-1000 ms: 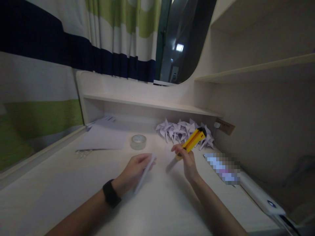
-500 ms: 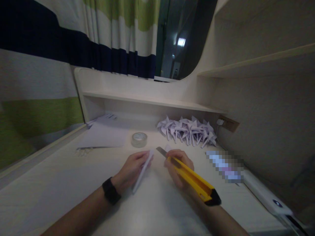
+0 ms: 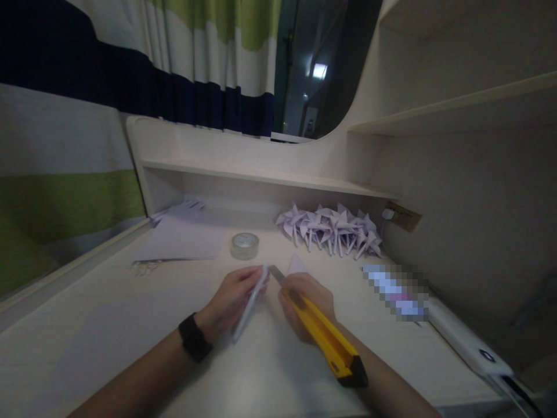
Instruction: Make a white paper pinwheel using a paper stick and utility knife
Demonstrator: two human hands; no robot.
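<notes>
Above the tabletop (image 3: pixel 108 325) my left hand (image 3: pixel 228 302) has a closed grip on the folded paper (image 3: pixel 249 305); my right hand (image 3: pixel 307 302) wraps the yellow knife (image 3: pixel 324 337), blade at the paper's top edge. A slip could nick my left fingers or tear the fold.

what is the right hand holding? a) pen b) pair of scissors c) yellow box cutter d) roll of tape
c: the right hand grips a yellow box cutter, blade out toward the folded paper in the left hand; the roll of tape sits untouched on the desk.
</notes>
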